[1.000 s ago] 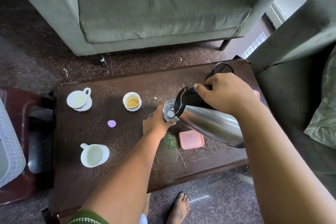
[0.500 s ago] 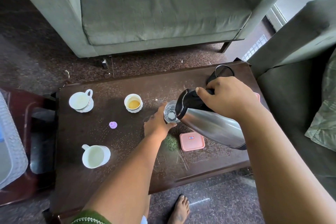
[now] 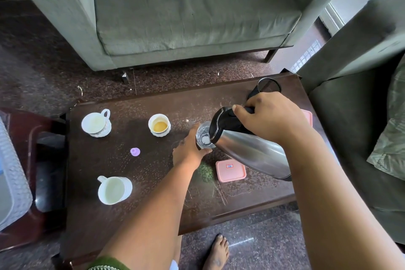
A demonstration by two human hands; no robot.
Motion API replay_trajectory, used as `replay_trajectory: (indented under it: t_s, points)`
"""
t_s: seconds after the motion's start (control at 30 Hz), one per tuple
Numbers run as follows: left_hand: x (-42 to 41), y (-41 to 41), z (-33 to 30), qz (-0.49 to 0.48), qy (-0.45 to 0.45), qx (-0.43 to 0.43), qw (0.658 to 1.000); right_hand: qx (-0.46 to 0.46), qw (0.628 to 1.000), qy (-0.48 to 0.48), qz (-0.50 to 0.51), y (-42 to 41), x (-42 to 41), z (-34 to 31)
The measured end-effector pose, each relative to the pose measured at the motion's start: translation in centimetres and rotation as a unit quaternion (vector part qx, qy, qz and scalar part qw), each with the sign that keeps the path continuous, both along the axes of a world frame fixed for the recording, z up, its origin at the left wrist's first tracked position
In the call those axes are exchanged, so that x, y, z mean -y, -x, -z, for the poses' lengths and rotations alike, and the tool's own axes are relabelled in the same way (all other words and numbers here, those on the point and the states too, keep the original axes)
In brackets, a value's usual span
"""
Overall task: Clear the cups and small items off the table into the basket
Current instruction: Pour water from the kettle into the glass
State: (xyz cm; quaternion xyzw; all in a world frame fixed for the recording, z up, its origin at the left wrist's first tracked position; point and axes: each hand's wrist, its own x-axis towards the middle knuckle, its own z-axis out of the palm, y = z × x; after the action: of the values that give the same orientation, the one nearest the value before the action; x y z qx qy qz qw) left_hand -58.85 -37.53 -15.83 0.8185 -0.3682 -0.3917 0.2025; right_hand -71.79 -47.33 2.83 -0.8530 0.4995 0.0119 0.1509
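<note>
Starting from the left, the white basket (image 3: 13, 173) stands beside the table (image 3: 92, 221), on a dark red stand. On the table there is a white cup on a saucer (image 3: 96, 124), a white mug (image 3: 114, 189), a small purple cap (image 3: 135, 151) and a cup with some tea (image 3: 159, 125). These cups look like ceramic, so I think they are stiff, smooth and fragile; the handle or the whole body is the safe place to take them. The left hand (image 3: 188, 151) is wrapped around a clear glass (image 3: 205, 138), which probably is slippery. A pink lid (image 3: 230, 170) lies just beside, flat and light. The right hand (image 3: 271, 116) grips the black handle of a steel flask (image 3: 252, 151), tilted with its spout over the glass; it seems heavy.
</note>
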Motion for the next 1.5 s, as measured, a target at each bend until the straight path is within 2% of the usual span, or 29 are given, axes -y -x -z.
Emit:
replay_trajectory:
  t_s: [1.5]
  points:
    - [0.0,0.1,1.1,0.009,0.006,0.013,1.000,0.009,1.000,0.019,0.003,0.7,-0.1,0.0]
